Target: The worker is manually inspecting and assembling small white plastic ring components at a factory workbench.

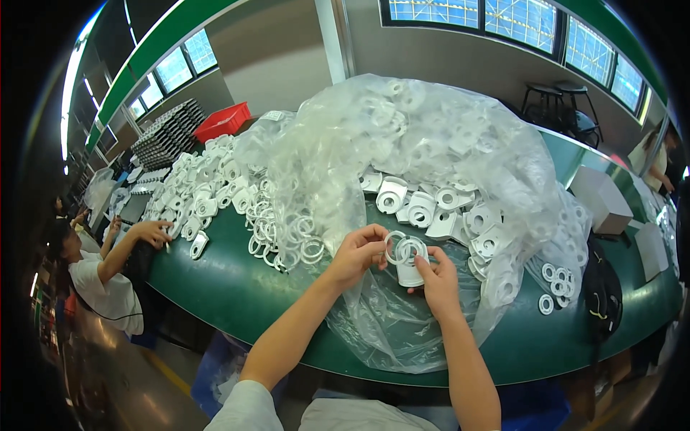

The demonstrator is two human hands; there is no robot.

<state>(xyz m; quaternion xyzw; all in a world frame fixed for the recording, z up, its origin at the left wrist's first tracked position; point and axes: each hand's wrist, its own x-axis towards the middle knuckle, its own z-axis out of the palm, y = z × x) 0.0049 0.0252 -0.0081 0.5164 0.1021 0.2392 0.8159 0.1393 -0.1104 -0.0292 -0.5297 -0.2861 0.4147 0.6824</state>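
Note:
My left hand (pixel 359 256) pinches a thin white ring (pixel 390 246) between thumb and fingers. In my right hand (pixel 438 279) is a white plastic part (pixel 412 274) with a round, ringed top and a straight-sided lower tab. The ring is right beside the part's round top and seems to overlap its edge; I cannot tell whether they touch. Both hands are above a clear plastic sheet (pixel 388 337) on the green table (pixel 208 287). Beyond them, similar white parts (pixel 420 208) spill from a large clear bag (pixel 431 115). Loose white rings (pixel 264 228) are heaped left of the bag.
More white parts (pixel 201 179) cover the table's left side, near a red bin (pixel 223 122) and stacked trays (pixel 169 129). White discs (pixel 559 282), a black bag (pixel 602 291) and a white box (pixel 601 201) are at right. A co-worker (pixel 108 280) reaches in from the left.

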